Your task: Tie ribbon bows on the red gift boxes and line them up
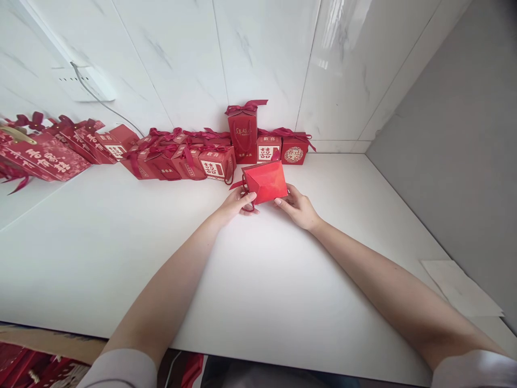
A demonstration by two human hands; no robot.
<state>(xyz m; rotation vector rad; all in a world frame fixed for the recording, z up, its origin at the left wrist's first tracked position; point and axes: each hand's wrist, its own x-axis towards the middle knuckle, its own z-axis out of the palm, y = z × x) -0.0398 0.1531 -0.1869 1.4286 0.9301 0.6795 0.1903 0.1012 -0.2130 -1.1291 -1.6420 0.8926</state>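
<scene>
Lower edge of the frame: red packaging (24, 366) is seen at the lower left, below the worktop (258, 302); it is cut off by the frame, so its contents and number cannot be made out.
Lower right: a pale sheet (462, 288) is laid near the edge, its use unclear.
Left grip: the left hand (238, 203) is closed on one side of the held box (269, 182), the thumb laid over its face; the lower fingers are partly covered by a dark red cord (248, 205).
Right grip: the opposite side is pinched by the right hand (301, 210), thumb at the near corner; some fingertips are hidden behind.
Held box: it is held tilted at the centre of the frame, a plain red face with folded seams turned to view. Its printed front is hidden, and whether its ribbon is fully tied cannot be told.
Back row: low boxes (189, 167), a tall box (244, 134) and an emblem box (294, 152) are lined up by the wall (262, 54). Most are seen shut and ribboned, and can be judged finished; overlaps prevent a sure count.
Upper left: printed bags (56, 159) with bows are grouped, partly cut off.
</scene>
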